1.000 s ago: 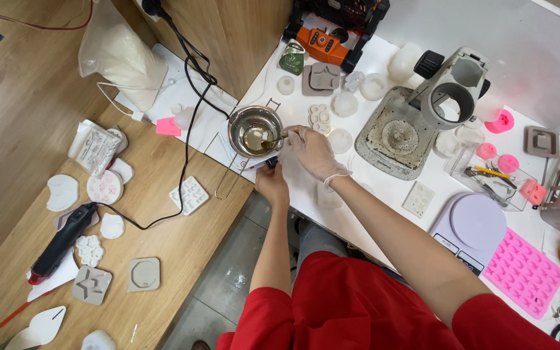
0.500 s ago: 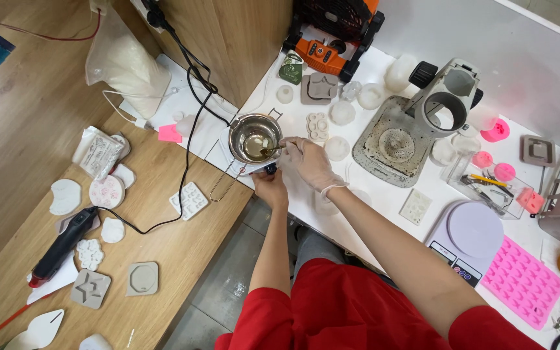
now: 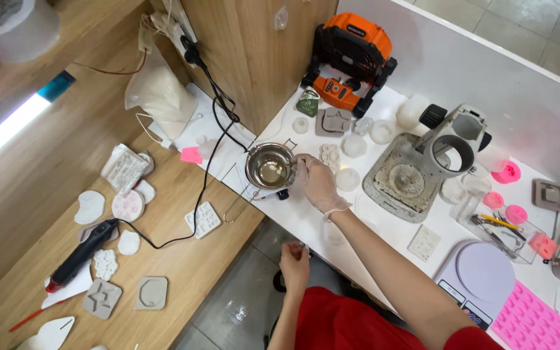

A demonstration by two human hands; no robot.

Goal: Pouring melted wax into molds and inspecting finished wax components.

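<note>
The pot (image 3: 269, 166) is a small steel vessel holding pale liquid. It stands on the white bench (image 3: 306, 217) near its front edge, with a wire handle hanging past that edge at 7 o'clock.

My right hand (image 3: 317, 183), gloved, rests at 3 o'clock of the pot. Its fingers (image 3: 301, 162) are curled at the rim, closed on a thin stirrer (image 3: 291, 163) that reaches into the liquid; the stirrer is too small to describe further.

My left hand (image 3: 295, 262) hangs below the bench edge at 6 o'clock of the pot, well apart from it. Its fingers are loosely bent; whether they hold anything I cannot tell.

A marker (image 3: 270, 193) lies just beside the pot at 6 o'clock. A black cable (image 3: 210, 139) runs past at 9 o'clock. Round moulds (image 3: 348, 178) lie at 3 o'clock, with a grey stand (image 3: 403, 178) beyond them. An orange fan (image 3: 351, 55) stands at 1 o'clock. A glue gun (image 3: 82, 253) lies on the wooden bench (image 3: 176, 266) at 8 o'clock.
</note>
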